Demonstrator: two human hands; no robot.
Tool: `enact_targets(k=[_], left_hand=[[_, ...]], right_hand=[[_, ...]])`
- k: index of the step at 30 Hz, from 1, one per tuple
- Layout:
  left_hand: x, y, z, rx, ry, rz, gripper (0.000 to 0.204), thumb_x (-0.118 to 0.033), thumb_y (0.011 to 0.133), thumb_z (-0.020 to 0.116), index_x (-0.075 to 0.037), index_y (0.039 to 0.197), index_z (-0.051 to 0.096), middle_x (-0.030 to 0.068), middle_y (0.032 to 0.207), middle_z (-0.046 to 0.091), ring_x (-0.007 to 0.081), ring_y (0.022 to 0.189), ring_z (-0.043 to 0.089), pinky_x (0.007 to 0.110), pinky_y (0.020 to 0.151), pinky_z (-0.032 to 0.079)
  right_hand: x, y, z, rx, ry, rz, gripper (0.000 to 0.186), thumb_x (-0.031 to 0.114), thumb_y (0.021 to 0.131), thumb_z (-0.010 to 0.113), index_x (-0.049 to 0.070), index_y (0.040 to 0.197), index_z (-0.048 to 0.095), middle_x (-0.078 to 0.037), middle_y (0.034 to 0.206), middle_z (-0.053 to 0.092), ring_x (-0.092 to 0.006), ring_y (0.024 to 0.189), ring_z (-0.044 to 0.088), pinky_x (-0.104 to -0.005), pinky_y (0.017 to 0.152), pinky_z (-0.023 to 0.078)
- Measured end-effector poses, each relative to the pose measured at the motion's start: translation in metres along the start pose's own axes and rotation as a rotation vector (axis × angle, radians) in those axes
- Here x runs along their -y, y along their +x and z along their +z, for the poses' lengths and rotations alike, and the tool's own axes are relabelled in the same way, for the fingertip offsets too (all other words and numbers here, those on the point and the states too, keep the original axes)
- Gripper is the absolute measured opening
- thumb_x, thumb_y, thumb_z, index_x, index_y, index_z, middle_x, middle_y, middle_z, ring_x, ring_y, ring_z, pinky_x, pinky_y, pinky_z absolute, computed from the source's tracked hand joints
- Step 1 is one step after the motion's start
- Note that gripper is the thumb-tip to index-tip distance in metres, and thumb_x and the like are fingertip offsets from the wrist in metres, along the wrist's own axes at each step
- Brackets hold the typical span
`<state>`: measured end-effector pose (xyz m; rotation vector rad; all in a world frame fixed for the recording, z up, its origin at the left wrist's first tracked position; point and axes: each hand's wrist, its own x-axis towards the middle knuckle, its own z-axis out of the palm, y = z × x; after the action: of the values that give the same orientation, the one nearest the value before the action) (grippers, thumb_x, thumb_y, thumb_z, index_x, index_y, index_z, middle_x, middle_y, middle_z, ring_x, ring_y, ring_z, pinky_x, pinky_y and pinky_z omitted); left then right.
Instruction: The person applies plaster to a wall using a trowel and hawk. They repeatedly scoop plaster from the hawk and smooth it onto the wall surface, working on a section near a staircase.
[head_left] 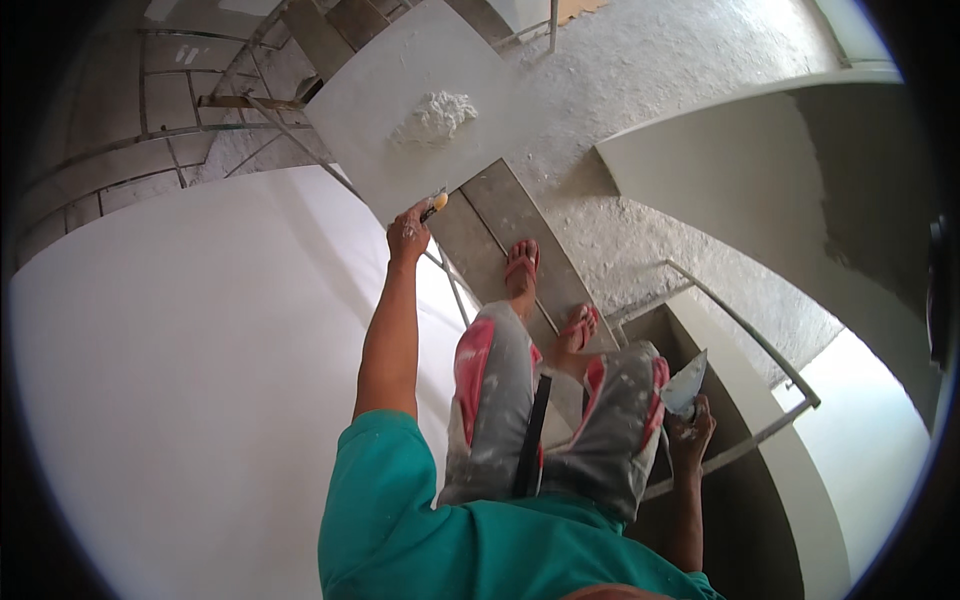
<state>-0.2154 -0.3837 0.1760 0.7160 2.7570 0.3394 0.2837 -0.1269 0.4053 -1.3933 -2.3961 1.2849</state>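
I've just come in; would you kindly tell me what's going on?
A person in a teal shirt stands on grey planks. Their left hand grips a yellow and black tool by the edge of a flat pale board bearing a lumpy white heap. Their right hand holds a pale triangular trowel.

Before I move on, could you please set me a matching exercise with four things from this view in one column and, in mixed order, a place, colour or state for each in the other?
Column one
1. Left hand
2. Right hand
3. White heap
4. Flip-flops

Column two
A. Lying on the pale board
B. Red, on the grey planks
C. Holding a wide-bladed tool
D. Holding a yellow-ended tool

Right pairs: 1-D, 2-C, 3-A, 4-B.
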Motion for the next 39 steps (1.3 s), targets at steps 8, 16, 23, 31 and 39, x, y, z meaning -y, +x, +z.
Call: enact_targets(k=[8, 16, 23, 31, 39], left_hand=[[0.058, 0.153, 0.115, -0.159, 0.223, 0.180, 0.047, -0.002, 0.078, 0.051, -0.023, 0.119, 0.061, 0.0002, 0.121, 0.062, 0.0246, 0.100, 0.063, 0.050, 0.083, 0.041], [0.070, 0.212, 0.172, -0.047, 0.170, 0.100, 0.044, -0.005, 0.081, 0.051, -0.024, 0.118, 0.062, 0.0021, 0.121, 0.062, 0.0250, 0.100, 0.063, 0.052, 0.085, 0.040], [0.066, 0.215, 0.161, 0.128, 0.258, 0.095, 0.045, -0.006, 0.077, 0.055, -0.029, 0.115, 0.063, 0.0082, 0.100, 0.069, 0.0282, 0.093, 0.065, 0.049, 0.085, 0.042], [0.129, 0.221, 0.132, -0.088, 0.200, 0.013, 0.044, -0.008, 0.076, 0.052, -0.029, 0.113, 0.065, 0.0101, 0.097, 0.069, 0.0309, 0.091, 0.065, 0.049, 0.081, 0.046], [0.112, 0.207, 0.136, 0.196, 0.247, 0.042, 0.043, -0.010, 0.078, 0.053, -0.029, 0.115, 0.065, 0.0095, 0.109, 0.066, 0.0303, 0.101, 0.061, 0.041, 0.091, 0.047]], right_hand=[[-0.040, 0.168, 0.157, -0.040, -0.053, -0.124, 0.027, 0.004, 0.074, 0.067, -0.002, 0.098, 0.055, -0.011, 0.078, 0.059, -0.0184, 0.069, 0.055, -0.0299, 0.064, 0.045], [-0.062, 0.243, 0.225, 0.037, 0.109, -0.141, 0.022, -0.001, 0.074, 0.067, -0.002, 0.093, 0.057, -0.007, 0.073, 0.058, -0.0135, 0.064, 0.053, -0.0273, 0.058, 0.042], [-0.068, 0.261, 0.236, 0.098, 0.111, -0.248, 0.019, -0.001, 0.074, 0.065, -0.003, 0.092, 0.058, -0.008, 0.074, 0.059, -0.0150, 0.064, 0.054, -0.0286, 0.059, 0.042], [-0.074, 0.245, 0.222, 0.039, 0.076, -0.214, 0.022, 0.003, 0.075, 0.067, -0.003, 0.095, 0.060, -0.008, 0.080, 0.063, -0.0128, 0.072, 0.057, -0.0278, 0.064, 0.045], [-0.080, 0.238, 0.224, -0.005, 0.033, -0.198, 0.027, 0.007, 0.076, 0.068, -0.004, 0.098, 0.059, -0.010, 0.082, 0.065, -0.0167, 0.075, 0.060, -0.0303, 0.067, 0.047]])
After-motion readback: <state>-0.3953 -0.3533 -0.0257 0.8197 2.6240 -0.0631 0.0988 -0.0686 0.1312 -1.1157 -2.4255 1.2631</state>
